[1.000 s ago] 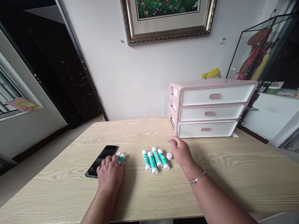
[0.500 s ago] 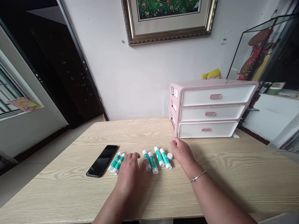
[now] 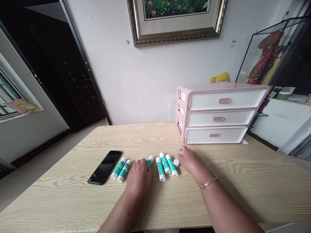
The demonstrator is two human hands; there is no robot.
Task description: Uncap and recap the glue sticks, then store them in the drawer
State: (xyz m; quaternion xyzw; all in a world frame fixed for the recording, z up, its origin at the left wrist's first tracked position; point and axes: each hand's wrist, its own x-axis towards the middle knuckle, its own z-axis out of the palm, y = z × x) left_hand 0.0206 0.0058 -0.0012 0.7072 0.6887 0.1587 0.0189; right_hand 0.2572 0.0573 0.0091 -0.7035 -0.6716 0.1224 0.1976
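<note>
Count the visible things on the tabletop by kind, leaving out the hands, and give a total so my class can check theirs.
Green-and-white tubes: 6
Small round white thing: 1
Black phone: 1
Pink-and-white drawer unit: 1
Total: 9

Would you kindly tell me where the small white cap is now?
In the head view, the small white cap lies on the table right of centre, between the rightmost glue stick and the right hand.

- Soft, muted daylight seems to reach me from the left.
- My left hand (image 3: 139,178) and right hand (image 3: 191,160) throw soft shadows rightward on the tabletop (image 3: 272,181).
- Upper left sinks near-black.
- Wide-angle distortion slants the frame's sides.
</note>
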